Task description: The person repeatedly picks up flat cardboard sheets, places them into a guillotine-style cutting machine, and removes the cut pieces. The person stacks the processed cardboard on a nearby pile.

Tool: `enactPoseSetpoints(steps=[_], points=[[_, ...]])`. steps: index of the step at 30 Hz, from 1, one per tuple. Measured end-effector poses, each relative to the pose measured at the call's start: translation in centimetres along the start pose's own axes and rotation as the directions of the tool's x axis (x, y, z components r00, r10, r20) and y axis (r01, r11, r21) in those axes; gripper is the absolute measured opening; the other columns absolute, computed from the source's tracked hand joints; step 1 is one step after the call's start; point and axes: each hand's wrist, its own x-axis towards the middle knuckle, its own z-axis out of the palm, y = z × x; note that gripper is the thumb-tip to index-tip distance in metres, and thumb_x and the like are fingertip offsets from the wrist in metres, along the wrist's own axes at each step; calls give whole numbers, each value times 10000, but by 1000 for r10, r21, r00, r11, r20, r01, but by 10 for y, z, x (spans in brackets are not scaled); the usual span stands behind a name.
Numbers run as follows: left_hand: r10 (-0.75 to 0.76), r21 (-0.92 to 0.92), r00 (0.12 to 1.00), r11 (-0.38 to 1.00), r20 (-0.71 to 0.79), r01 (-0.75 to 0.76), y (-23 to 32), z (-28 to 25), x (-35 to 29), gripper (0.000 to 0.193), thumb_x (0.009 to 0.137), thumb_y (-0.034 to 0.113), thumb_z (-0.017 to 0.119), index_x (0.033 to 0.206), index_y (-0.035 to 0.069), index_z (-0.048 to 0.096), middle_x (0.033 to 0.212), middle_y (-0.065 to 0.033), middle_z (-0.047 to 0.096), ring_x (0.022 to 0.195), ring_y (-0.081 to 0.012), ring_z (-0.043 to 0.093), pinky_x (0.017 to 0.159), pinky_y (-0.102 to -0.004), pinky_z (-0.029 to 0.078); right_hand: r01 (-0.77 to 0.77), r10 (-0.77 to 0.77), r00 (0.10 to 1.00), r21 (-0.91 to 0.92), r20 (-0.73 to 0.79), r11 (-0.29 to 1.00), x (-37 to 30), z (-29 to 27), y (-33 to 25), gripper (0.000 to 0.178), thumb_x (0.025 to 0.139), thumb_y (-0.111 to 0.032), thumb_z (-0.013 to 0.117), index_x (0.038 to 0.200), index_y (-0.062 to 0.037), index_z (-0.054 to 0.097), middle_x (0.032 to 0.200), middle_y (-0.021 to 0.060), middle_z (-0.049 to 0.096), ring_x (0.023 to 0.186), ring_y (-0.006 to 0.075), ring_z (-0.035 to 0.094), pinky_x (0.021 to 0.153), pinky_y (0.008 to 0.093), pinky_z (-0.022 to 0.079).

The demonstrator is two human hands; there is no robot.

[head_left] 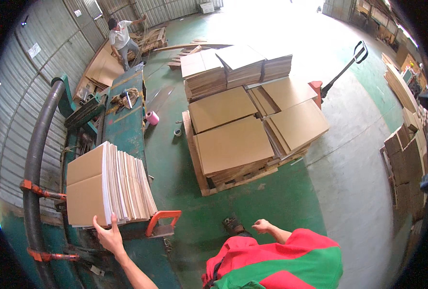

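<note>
My left hand (109, 238) touches the near bottom edge of a stack of folded cardboard sheets (86, 185), its thumb and forefinger spread apart against it. The sheets stand on edge, packed face to face, on a green machine bed (149, 260). An orange bracket (164, 222) stands at the right end of the stack. Beside my body, over the floor, my right hand (263, 226) is loosely closed with its fingers curled; nothing shows in it. The stack hides part of the machine behind it.
A wooden pallet (194, 156) carries several piles of flat cardboard (233, 144), with a pallet jack handle (344, 67) behind. A pink roll (151, 118) and tape roll (177, 132) lie near the machine. A black pipe (34, 159) runs left. A co-worker (122, 41) stands far left.
</note>
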Motion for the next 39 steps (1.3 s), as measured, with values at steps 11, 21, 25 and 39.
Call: enactPoseSetpoints(steps=[11,21,25,39], points=[[-119,-608,951,745,284,274,-61,-6,20,725,825,137,727,1456,106,370,906,-23,595,749,-69,527,459,-199,447,205,-62,910,315,-410,927,-19,-51,-56,334,818,-282,636,1010,-17,700,824,93,707,666,169,694,672,315,550],[-257,-841,963,503,76,201,-140,-60,-88,514,965,413,482,1405,147,467,1329,-99,502,946,-155,555,493,-199,468,228,-43,927,469,-373,854,-117,45,-17,304,887,-251,609,1094,-30,635,977,81,681,688,151,665,586,277,523],[-249,-878,946,473,-210,-71,-212,-56,-152,542,883,370,632,1311,70,486,1166,-148,551,932,-237,565,639,-309,515,388,-335,895,145,-296,910,-148,110,-49,372,888,-272,615,1156,-15,606,997,104,681,769,188,666,688,322,546],[18,-683,687,-96,726,724,-258,-33,-299,646,823,258,724,1363,53,437,1268,-104,524,1104,-245,528,946,-411,438,507,-703,661,534,264,677,-282,267,-228,791,856,-379,712,1452,-109,266,1397,115,451,1201,214,513,984,405,459]])
